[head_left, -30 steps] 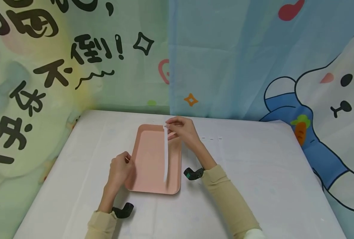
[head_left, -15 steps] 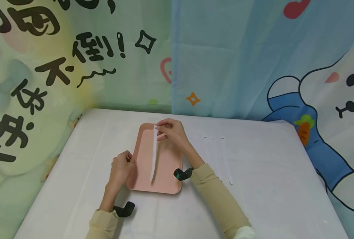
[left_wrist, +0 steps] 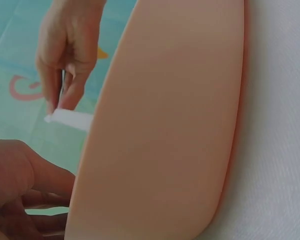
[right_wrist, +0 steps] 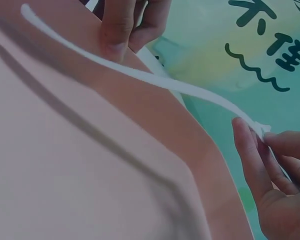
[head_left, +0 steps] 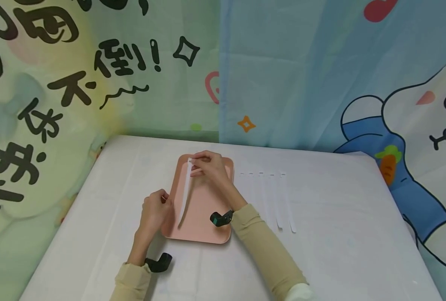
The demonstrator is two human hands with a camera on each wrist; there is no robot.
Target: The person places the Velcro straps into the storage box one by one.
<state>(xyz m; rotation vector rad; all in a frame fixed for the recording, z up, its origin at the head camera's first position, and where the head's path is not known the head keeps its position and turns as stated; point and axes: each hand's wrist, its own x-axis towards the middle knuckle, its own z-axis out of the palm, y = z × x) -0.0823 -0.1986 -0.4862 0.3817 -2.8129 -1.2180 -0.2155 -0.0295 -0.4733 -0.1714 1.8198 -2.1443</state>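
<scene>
A pink rectangular tray (head_left: 207,209) sits on the table. At its left rim my left hand (head_left: 154,210) grips the edge; in the right wrist view its thumb (right_wrist: 115,47) lies on the inner wall. My right hand (head_left: 210,169) reaches over the tray's far end, pinching the top of a thin white strip (head_left: 185,196) between thumb and fingertips. The strip hangs down over the tray's left side, slightly curved. In the right wrist view, the strip (right_wrist: 140,75) has a small raised bit at its pinched end and casts a long shadow on the tray floor.
Several more white strips (head_left: 273,200) lie side by side on the white table (head_left: 343,225), right of the tray. Black wrist cameras (head_left: 221,218) sit on both wrists. A printed cloth backdrop (head_left: 275,75) hangs behind the table.
My right hand has carried the strip leftward across the tray, from its right half to near the left rim. The left hand stays at the tray's edge. More strips on the right show now.
</scene>
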